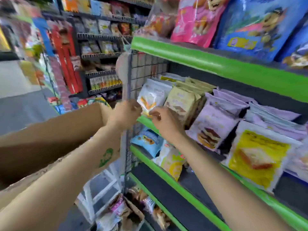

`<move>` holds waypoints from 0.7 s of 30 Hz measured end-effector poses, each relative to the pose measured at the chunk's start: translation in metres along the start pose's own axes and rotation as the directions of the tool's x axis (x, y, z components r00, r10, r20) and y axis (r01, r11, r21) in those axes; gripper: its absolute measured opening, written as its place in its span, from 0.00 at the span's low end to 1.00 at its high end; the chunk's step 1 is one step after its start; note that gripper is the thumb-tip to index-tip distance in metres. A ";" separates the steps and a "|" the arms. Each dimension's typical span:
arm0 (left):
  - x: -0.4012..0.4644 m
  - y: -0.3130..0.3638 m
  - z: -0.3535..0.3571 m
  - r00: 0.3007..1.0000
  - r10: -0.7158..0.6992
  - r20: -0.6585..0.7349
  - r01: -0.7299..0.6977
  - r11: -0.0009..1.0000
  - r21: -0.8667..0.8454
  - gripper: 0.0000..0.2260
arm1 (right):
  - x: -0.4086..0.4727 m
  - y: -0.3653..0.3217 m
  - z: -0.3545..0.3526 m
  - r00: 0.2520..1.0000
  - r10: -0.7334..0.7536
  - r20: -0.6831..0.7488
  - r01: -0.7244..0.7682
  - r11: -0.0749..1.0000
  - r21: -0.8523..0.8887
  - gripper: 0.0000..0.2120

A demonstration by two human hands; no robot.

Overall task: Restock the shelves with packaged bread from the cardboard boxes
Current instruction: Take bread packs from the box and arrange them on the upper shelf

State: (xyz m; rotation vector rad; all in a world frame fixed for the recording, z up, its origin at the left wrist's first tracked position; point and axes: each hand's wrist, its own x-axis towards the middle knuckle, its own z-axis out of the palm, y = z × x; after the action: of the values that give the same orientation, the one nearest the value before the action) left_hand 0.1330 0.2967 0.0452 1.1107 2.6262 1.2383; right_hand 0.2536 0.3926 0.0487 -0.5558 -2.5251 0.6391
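Fingers of both hands, left hand [124,112] and right hand [164,120], are curled at the lower corners of a white plastic bread packet with an orange print [150,99]; blur hides whether they pinch it. That packet stands upright at the left end of the green-edged metal shelf [216,64], beside the wire-mesh end panel [146,67]. Likely light, soft and crushable, it is best held by its sealed edges. Room is tight: beige packets [180,101] press alongside.
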 end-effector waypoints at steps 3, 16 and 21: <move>-0.002 -0.083 -0.044 0.988 -0.145 -0.058 0.148 0.988 0.047 0.10 | 0.023 -0.044 0.069 0.992 -0.048 0.119 0.048 0.999 0.007 0.11; 0.054 -0.378 -0.104 0.730 -0.553 0.401 0.460 0.832 0.310 0.11 | 0.120 -0.132 0.357 0.758 0.191 0.624 -0.071 0.975 -0.212 0.12; 0.073 -0.423 -0.072 0.653 -0.604 0.457 0.441 0.794 0.419 0.15 | 0.146 -0.110 0.422 0.542 0.426 0.725 -0.009 0.865 -0.502 0.17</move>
State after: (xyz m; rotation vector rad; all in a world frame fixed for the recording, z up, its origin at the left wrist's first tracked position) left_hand -0.1936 0.1138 -0.1764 0.5134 2.3827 0.3435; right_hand -0.1165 0.2335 -0.1722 -0.9280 -3.6060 0.4460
